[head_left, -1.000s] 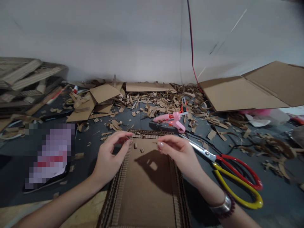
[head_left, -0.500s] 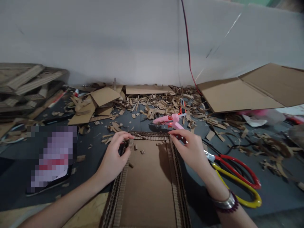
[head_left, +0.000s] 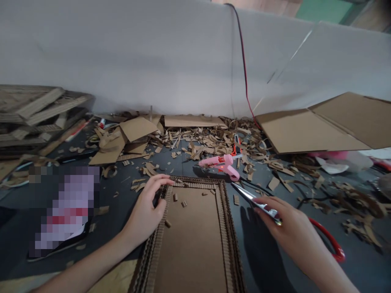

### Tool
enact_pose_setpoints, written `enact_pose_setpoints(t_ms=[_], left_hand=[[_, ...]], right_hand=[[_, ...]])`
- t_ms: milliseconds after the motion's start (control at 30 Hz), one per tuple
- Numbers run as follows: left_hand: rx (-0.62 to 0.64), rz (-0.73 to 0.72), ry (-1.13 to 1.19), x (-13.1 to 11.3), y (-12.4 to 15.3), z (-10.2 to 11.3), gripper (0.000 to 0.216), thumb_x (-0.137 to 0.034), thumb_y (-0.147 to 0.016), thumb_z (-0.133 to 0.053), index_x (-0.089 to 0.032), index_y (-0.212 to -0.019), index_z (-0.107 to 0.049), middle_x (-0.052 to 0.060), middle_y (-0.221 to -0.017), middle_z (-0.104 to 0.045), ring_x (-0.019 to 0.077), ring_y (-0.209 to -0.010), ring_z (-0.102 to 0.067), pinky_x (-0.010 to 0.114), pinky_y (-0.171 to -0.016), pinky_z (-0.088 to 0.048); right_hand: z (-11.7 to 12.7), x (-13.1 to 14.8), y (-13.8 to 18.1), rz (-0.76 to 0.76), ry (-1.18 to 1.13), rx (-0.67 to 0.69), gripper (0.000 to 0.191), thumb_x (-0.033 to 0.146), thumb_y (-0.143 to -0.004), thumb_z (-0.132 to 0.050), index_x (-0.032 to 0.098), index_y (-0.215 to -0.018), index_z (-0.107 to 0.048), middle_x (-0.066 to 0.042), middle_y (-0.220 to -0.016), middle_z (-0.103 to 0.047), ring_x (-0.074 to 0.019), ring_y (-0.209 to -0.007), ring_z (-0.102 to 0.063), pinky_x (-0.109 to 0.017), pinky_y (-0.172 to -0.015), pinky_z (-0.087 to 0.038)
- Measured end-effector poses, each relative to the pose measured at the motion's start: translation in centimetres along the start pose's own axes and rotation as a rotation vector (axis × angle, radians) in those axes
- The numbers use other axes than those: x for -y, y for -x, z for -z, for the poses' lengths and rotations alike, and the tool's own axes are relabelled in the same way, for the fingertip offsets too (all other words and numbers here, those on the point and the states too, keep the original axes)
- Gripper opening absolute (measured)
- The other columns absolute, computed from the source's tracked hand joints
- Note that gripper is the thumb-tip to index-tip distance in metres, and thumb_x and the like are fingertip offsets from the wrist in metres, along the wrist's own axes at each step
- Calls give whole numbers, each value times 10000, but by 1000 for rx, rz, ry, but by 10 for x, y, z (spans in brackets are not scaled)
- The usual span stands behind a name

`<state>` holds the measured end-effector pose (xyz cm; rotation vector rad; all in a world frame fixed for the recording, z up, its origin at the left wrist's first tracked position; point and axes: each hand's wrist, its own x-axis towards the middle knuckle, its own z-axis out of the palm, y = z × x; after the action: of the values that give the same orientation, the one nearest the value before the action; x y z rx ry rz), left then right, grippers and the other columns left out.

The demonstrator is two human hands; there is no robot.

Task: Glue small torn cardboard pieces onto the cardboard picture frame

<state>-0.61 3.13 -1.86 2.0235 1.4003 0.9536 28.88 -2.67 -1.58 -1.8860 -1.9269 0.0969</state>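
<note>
Left hand (head_left: 145, 207) curled at the upper corner of the corrugated cardboard frame (head_left: 189, 244), likely steadying it, grip unclear; right hand (head_left: 290, 228) clamped around the scissors (head_left: 253, 199), blades angled just beside the frame.

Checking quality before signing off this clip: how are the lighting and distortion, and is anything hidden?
Head view: wide-angle distortion bows the top of the white wall; glare streaks the steel scissor blade in the right hand; that hand casts a soft shadow on the dark floor; a pixelated patch hides something at lower left.
</note>
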Motion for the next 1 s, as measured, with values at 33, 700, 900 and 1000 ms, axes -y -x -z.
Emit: enact_pose_setpoints(t_ms=[33,700,900,1000], left_hand=[[11,-4,-8,0,0,0,411,-15,-658,-339,-188,-976,-532,77,-1166,-477,213,-1156,-420,437,-1005,-321],[46,-22,-96,3,-6,0,221,-236,-816,-400,-174,-962,-553,95,-1092,-542,233,-1085,-488,421,-959,-370],[30,-12,-75,4,-6,1,205,-272,-848,-394,-194,-966,-542,78,-1084,-526,219,-1087,-475,398,-953,-363],[34,-18,-74,4,-6,1,189,-273,-846,-410,-197,-967,-535,76,-1083,-511,215,-1085,-468,404,-962,-345]], right_hand=[[-4,-1,2,51,-4,6,319,268,-791,-389,149,-932,-649,-120,-974,-657,-261,-872,-614,-416,-763,-504],[2,-18,13,207,34,-7,293,224,-830,-379,171,-987,-620,-106,-1031,-639,-248,-963,-572,-432,-811,-498],[35,-73,-20,149,237,3,320,231,-816,-369,135,-974,-630,-137,-1016,-641,-281,-968,-570,-442,-845,-451],[39,-81,-47,68,255,88,305,219,-802,-404,113,-963,-641,-132,-989,-660,-271,-931,-602,-392,-808,-470]])
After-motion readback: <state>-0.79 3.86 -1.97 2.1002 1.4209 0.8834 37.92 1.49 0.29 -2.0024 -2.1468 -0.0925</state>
